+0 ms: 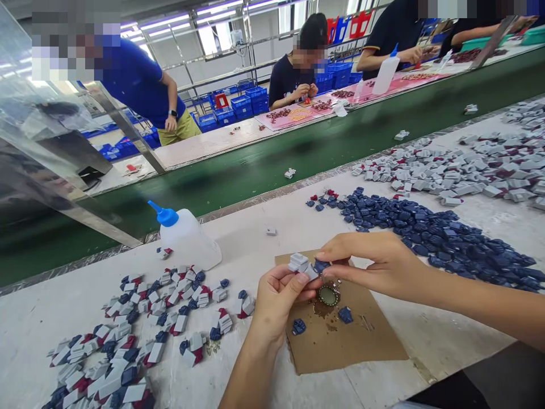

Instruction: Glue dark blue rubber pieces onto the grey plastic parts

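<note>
My left hand [276,301] pinches a small light-grey plastic piece [300,264] between thumb and fingers. Closed on a small dark-blue plastic piece [321,265], my right hand [370,264] brings it up against the grey one; whether the two are joined I cannot tell. Beneath both hands lies a brown cardboard sheet [353,346]. On it are a small round dish [327,295] with a beaded rim, wet stains, and two loose dark-blue pieces, one [346,314] right of the other [298,326].
Left lies a heap of grey, blue and maroon assemblies [114,352] below a white squeeze bottle [189,238] with a blue nozzle. Dark-blue pieces [426,227] and grey pieces [477,165] are piled right. A green conveyor belt [238,180] runs beyond; several people work across it.
</note>
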`<state>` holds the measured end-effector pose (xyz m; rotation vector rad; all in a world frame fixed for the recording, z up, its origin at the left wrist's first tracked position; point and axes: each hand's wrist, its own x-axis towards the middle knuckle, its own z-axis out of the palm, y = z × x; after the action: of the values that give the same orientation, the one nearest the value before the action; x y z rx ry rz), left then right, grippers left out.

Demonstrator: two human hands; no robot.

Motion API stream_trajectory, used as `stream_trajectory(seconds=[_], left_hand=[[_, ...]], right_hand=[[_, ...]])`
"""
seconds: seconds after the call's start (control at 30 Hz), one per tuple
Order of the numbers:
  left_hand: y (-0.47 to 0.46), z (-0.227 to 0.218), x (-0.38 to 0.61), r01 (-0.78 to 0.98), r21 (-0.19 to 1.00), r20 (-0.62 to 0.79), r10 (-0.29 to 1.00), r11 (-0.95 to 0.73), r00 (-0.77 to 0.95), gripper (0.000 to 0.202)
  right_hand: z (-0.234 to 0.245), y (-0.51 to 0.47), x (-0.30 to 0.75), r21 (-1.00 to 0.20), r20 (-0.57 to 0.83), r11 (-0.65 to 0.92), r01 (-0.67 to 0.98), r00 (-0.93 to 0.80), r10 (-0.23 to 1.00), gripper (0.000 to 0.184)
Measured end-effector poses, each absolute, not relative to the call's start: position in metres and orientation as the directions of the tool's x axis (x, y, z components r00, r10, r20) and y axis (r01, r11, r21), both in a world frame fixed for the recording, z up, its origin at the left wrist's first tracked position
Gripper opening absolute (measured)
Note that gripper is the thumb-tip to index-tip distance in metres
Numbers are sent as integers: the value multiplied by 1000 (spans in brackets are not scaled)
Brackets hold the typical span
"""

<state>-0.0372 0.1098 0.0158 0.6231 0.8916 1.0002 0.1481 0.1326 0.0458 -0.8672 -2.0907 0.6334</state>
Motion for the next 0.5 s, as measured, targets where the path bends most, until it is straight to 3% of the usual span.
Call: stream_trajectory(seconds=[0.5], left_hand=[[112,8,-33,-467,781,-376,909,415,179,36]], right_hand=[[15,137,133,-632,597,726,269,-428,678,2]])
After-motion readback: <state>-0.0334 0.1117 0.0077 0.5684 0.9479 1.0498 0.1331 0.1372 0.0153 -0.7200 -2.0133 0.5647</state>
